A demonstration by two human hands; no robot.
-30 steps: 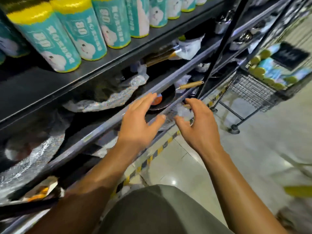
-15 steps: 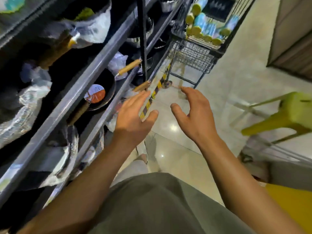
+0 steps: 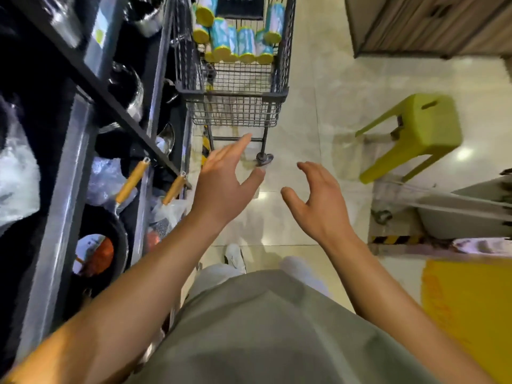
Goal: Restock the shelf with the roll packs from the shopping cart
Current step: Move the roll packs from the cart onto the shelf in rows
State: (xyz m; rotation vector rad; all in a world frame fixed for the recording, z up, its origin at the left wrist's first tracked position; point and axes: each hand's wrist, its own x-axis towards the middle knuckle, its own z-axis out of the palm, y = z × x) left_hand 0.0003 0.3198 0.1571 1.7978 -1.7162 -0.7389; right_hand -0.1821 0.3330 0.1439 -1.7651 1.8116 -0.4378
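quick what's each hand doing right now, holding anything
Left hand: open, fingers straight, holding nothing.
Right hand: open, fingers loosely curled, holding nothing.
Both are in the air, short of the cart with the roll packs.

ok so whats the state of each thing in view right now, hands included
left hand: open, fingers straight, holding nothing
right hand: open, fingers loosely curled, holding nothing
black wire shopping cart: upright on the floor, beside the shelf
teal roll packs with yellow ends: piled in the cart
black metal shelf: stocked with pans
wooden-handled black pan: lying on the shelf, handle pointing out
lime green plastic stool: upright, nothing on it
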